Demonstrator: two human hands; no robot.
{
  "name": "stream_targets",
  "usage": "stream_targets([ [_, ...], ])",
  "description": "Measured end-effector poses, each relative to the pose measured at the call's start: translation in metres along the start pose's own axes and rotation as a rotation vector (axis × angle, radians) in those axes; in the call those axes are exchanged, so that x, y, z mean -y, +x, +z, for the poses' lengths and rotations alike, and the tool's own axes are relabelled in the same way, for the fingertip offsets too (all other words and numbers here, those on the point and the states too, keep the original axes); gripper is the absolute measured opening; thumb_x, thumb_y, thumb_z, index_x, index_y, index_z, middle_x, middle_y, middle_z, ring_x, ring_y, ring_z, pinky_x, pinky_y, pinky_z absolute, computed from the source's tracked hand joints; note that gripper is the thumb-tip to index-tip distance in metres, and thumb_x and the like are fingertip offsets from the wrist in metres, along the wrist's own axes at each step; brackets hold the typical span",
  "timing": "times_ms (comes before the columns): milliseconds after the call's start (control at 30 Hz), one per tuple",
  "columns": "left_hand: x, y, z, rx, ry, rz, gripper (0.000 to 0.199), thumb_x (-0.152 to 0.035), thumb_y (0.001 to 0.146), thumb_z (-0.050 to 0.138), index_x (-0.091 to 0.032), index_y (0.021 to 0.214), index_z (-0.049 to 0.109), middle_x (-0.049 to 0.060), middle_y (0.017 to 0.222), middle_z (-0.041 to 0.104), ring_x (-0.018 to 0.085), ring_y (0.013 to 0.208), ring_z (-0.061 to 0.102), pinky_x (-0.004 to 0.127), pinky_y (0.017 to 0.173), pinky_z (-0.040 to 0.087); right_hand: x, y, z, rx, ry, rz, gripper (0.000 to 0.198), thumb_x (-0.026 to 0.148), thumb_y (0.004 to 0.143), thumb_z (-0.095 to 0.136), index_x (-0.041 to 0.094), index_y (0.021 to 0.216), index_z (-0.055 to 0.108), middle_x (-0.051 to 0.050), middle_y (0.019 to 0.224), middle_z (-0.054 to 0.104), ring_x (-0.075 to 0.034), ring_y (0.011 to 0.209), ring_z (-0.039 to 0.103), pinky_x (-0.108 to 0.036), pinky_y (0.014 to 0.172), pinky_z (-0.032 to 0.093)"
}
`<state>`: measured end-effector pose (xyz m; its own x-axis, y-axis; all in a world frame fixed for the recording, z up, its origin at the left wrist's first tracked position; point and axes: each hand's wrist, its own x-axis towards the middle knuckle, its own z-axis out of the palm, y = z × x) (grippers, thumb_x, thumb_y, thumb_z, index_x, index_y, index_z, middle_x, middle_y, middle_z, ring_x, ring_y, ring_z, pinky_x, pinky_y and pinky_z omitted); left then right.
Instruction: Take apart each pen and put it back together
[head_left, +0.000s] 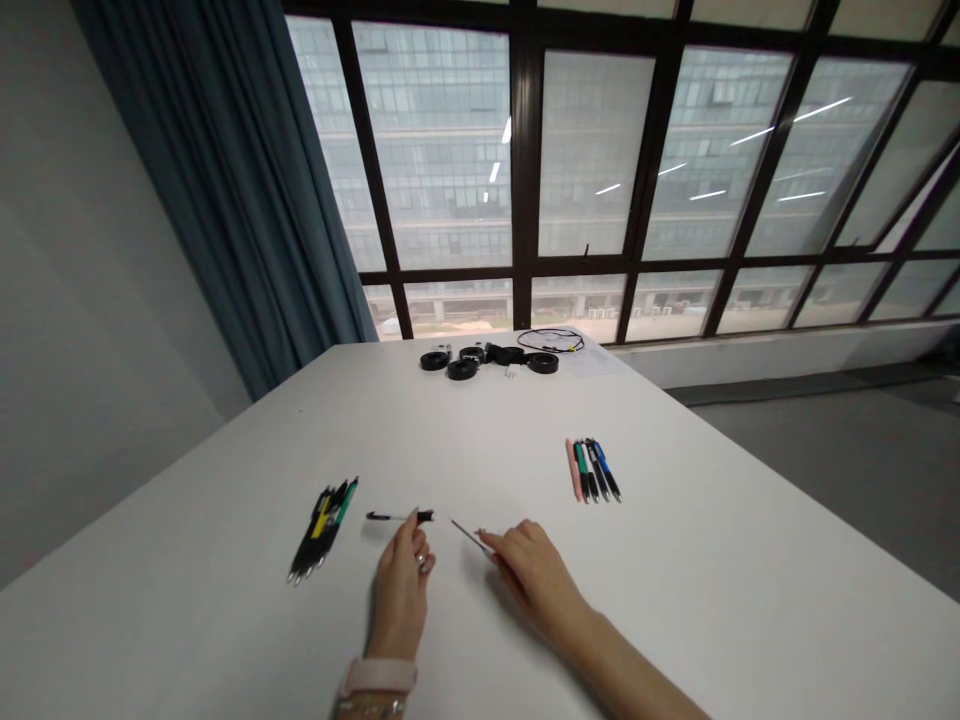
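Note:
Between thumb and fingers, my left hand (401, 590) pinches a pen barrel (386, 517), pale with dark ends, held roughly level above the table. My right hand (534, 575) is closed on a thin pen refill (468, 535) whose tip slants up and left toward the barrel. A small gap separates the refill from the barrel. Left of my hands lies a bunch of pens (322, 530), mostly black, with yellow and green showing. To the right, a row of pens (591, 470) in pink, green, white, black and blue lies side by side.
On the white table (465, 430), several black ring-shaped objects (462, 370) sit at the far end. Behind them are a coiled black cable (551, 341) and a sheet of paper (600, 364). A blue curtain (232, 180) hangs at the left, beside large windows.

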<state>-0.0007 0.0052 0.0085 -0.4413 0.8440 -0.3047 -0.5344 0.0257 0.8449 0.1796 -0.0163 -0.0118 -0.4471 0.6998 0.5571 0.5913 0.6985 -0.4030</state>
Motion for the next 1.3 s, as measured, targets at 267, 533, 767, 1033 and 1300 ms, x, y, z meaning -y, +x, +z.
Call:
stream_targets([
  [267,0.007,0.002,-0.003,0.011,0.078,0.035,0.051,-0.053,0.048,0.085,-0.019,0.070,0.054,-0.011,0.054,0.038,0.006,0.049,0.035,0.020,0.045,0.025,-0.001,0.000,0.000,0.067,-0.035,-0.011,0.039,0.006,0.094,0.051,0.018,0.130,0.060,-0.008,0.092,0.068,-0.023,0.085,0.054,-0.034,0.076,0.043],
  [533,0.004,0.002,-0.005,-0.005,0.055,0.034,0.053,-0.053,0.047,0.086,-0.019,0.070,0.053,-0.011,0.054,0.038,0.005,0.049,0.033,0.020,0.044,0.024,-0.001,0.000,0.002,0.053,-0.045,-0.025,0.037,0.005,0.092,0.053,0.016,0.127,0.062,-0.008,0.090,0.067,-0.023,0.083,0.052,-0.035,0.075,0.043],
  [767,0.007,0.004,-0.007,0.021,0.077,0.029,0.052,-0.054,0.049,0.085,-0.020,0.069,0.051,-0.011,0.055,0.038,0.005,0.050,0.033,0.019,0.045,0.026,0.000,0.000,0.002,0.059,-0.043,-0.006,0.039,0.004,0.091,0.054,0.017,0.127,0.062,-0.008,0.091,0.067,-0.023,0.084,0.054,-0.035,0.076,0.044],
  [1033,0.017,0.000,-0.008,0.141,0.284,0.150,0.054,-0.067,0.060,0.077,-0.020,0.068,0.053,-0.010,0.054,0.038,0.007,0.050,0.033,0.020,0.047,0.027,-0.003,0.005,0.002,-0.041,0.121,0.141,0.025,0.008,0.094,0.055,0.020,0.111,0.068,-0.007,0.091,0.069,-0.022,0.086,0.058,-0.033,0.077,0.046],
  [1300,0.040,-0.015,0.009,0.297,0.373,-0.021,0.065,-0.078,0.048,0.075,-0.021,0.064,0.050,-0.012,0.050,0.033,0.005,0.043,0.028,0.020,0.042,0.020,-0.006,0.007,0.010,-0.266,0.428,0.449,0.024,0.035,0.096,0.052,0.020,0.103,0.070,-0.006,0.085,0.068,-0.021,0.078,0.063,-0.032,0.071,0.050],
])
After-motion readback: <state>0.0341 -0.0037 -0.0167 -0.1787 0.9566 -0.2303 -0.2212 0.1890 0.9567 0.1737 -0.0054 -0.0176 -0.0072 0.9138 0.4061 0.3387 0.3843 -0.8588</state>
